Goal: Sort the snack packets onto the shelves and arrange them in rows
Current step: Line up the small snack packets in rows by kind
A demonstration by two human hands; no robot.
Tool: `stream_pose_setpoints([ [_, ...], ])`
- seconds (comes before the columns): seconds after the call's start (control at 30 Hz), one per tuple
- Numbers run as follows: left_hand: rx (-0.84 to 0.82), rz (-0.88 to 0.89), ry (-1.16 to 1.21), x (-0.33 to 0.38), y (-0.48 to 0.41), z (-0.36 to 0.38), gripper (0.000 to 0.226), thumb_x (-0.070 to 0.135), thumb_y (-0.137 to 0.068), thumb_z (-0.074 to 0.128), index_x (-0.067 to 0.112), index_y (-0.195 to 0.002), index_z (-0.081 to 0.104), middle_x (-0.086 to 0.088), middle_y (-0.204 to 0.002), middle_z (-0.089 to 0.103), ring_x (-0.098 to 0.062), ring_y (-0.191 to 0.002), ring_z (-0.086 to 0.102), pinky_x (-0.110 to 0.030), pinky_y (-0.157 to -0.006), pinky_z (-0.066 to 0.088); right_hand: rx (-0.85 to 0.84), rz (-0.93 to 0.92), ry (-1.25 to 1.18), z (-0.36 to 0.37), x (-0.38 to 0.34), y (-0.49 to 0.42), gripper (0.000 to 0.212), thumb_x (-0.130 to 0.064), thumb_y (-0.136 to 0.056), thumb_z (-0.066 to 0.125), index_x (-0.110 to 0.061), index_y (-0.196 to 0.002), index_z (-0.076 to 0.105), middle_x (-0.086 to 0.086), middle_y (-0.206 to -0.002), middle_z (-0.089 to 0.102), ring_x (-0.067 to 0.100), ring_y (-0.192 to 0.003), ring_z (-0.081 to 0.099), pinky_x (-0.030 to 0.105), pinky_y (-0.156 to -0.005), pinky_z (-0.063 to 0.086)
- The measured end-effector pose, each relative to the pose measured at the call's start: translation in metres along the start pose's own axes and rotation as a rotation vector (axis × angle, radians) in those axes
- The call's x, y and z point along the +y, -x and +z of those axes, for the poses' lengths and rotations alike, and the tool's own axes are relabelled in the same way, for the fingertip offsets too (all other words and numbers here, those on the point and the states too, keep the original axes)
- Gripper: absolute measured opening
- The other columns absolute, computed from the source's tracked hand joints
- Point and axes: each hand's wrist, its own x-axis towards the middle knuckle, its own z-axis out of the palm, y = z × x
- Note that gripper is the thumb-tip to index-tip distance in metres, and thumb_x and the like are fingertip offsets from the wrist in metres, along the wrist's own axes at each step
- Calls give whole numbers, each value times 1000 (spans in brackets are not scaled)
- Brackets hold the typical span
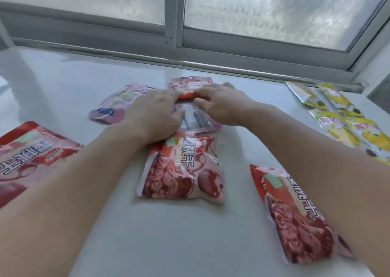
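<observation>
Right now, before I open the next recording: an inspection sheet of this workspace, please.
Surface: white tabletop, glossy.
Job's things: three red packets lying flat on the near side; pink packets further back; yellow packets grouped at right.
Clutter: nothing seen.
Grippers: left hand and right hand both on a face-down packet; grip unclear.
Cables: nothing seen.
Surroundings: frosted window behind the tabletop.

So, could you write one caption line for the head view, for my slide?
Left hand and right hand hold a pink packet, red cherry packets nearer, yellow packets at right, frosted window behind.
</observation>
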Motion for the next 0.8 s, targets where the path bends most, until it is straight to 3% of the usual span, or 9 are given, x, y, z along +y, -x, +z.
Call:
stream_pose_setpoints([
  [0.13, -53, -131, -140, -15, -8, 1, 54, 51, -97, 34, 20, -141, 43, -9, -146, 44, -29, -134, 37, -43, -108, 31, 49, 124, 21, 2, 38, 25, 47, -49, -99, 34, -38, -144, 36, -5, -151, 36, 26, -136, 31, 48, -109, 30],
  [0.33, -19, -377, -257, -22, -8, -5, 42, 35, -98, 36, 11, -131, 45, -14, -136, 46, -33, -127, 39, -49, -108, 28, 62, 138, 40, -14, 36, 74, 58, -49, -97, 35, -36, -151, 18, -5, -162, 9, 17, -146, 11, 36, -115, 12],
  [0.4, 144, -285, -176, -17, -5, -6, 38, 30, -98, 36, 11, -129, 48, -13, -133, 50, -33, -123, 43, -47, -106, 31, 195, 256, -25, -28, 31, 106, 57, -56, -92, 40, -37, -145, 33, -5, -158, 23, 17, -143, 16, 40, -114, 16],
  [0.5, 302, 46, 93, 5, 2, -11, 44, 32, -99, 40, 18, -141, 44, -5, -145, 46, -25, -132, 38, -41, -106, 31, 361, 502, -173, -29, 13, 174, 58, -79, -72, 39, -51, -121, 51, -3, -130, 52, 31, -124, 42, 54, -103, 33],
  [0.6, 117, 351, 152, 32, 7, -8, 53, 41, -101, 34, 29, -152, 24, 5, -160, 21, -16, -144, 19, -36, -116, 18, 261, 589, -93, 2, -5, 218, 46, -88, -65, 39, -64, -100, 56, 4, -106, 63, 41, -95, 61, 59, -87, 48],
  [0.67, -9, 436, 46, 46, -2, 0, 57, 46, -101, 31, 31, -154, 14, 7, -162, 10, -15, -147, 12, -35, -117, 13, 215, 565, 3, 11, -12, 221, 56, -73, -76, 38, -38, -106, 69, 11, -105, 67, 42, -78, 64, 54, -69, 53],
  [0.7, -54, 456, -4, 53, -8, 5, 59, 49, -100, 30, 32, -154, 12, 8, -163, 7, -14, -147, 11, -35, -118, 11, 158, 495, 50, 7, -15, 214, 56, -64, -81, 40, -31, -117, 66, 11, -117, 64, 41, -86, 65, 53, -71, 53],
  [0.73, -98, 460, -39, 58, -14, 9, 62, 52, -99, 29, 32, -154, 10, 8, -163, 6, -14, -148, 9, -36, -119, 10, 108, 471, 65, 3, -15, 203, 52, -55, -87, 41, -32, -133, 53, 6, -136, 53, 37, -107, 59, 51, -85, 50],
  [0.8, -186, 416, -67, 61, -22, 17, 68, 59, -97, 26, 28, -155, 9, 6, -163, 4, -12, -148, 4, -41, -120, 7, 68, 436, 24, 1, 6, 181, 55, -45, -95, 39, -42, -147, 20, -10, -157, 17, 17, -141, 22, 39, -114, 21],
])
